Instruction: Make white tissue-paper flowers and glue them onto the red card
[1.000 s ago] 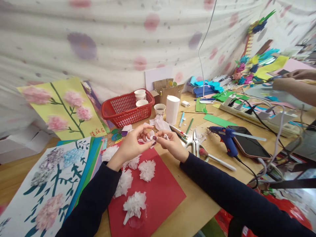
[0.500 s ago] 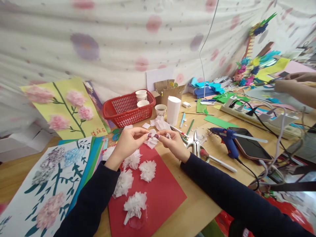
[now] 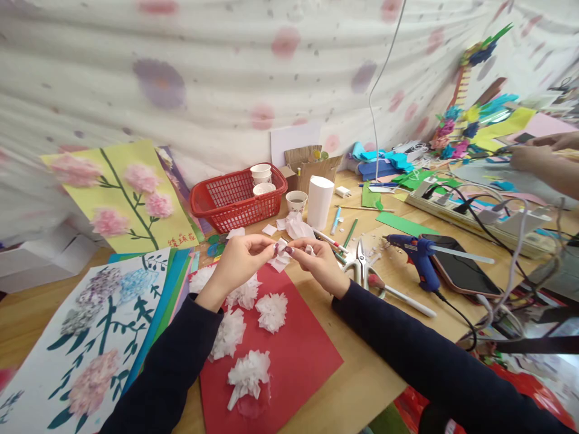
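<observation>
My left hand and my right hand meet above the far edge of a red sheet. Between their fingertips they pinch a small piece of white tissue paper. The right fingers are also curled around another white bit. Several crumpled white paper flowers lie on the red sheet, one near its middle and one lower down. My left hand and sleeve partly cover others.
Behind the hands are a red basket, a paper cup and a white roll. Scissors, a blue glue gun and a phone lie right. Flower pictures are left. Another person's hands show far right.
The view has shifted slightly, so everything sits a little further right. The fingertips have moved slightly on the white paper, which both hands still pinch.
</observation>
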A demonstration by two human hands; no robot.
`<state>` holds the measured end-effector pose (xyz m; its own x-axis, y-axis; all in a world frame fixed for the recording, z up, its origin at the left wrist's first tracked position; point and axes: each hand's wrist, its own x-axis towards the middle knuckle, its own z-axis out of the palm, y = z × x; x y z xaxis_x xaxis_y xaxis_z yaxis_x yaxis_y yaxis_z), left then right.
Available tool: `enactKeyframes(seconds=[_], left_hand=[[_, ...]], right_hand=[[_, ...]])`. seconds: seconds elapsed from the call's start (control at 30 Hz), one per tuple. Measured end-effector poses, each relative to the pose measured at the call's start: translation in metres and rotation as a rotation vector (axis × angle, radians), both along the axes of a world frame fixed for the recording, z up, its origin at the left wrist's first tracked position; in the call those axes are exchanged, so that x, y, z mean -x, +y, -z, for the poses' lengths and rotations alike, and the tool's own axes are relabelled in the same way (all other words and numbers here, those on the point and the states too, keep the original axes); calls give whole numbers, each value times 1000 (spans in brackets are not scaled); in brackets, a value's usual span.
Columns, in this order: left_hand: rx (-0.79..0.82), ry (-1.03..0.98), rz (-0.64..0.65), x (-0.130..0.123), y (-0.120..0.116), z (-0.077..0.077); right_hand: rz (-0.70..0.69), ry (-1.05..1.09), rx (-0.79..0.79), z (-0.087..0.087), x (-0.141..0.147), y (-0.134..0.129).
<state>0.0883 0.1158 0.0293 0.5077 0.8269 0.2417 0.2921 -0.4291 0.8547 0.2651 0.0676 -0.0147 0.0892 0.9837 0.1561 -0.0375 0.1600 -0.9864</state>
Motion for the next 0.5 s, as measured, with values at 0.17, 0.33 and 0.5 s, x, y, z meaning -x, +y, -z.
enactKeyframes(seconds=[0.17, 0.33, 0.5], left_hand=[[46, -17, -21, 1, 1, 1], [74, -49, -69, 0, 3, -1], [151, -158, -142, 1, 14, 11]], right_hand=[[9, 20, 20, 0, 0, 0], [17, 59, 37, -1, 1, 0], [55, 105, 109, 0, 1, 3]])
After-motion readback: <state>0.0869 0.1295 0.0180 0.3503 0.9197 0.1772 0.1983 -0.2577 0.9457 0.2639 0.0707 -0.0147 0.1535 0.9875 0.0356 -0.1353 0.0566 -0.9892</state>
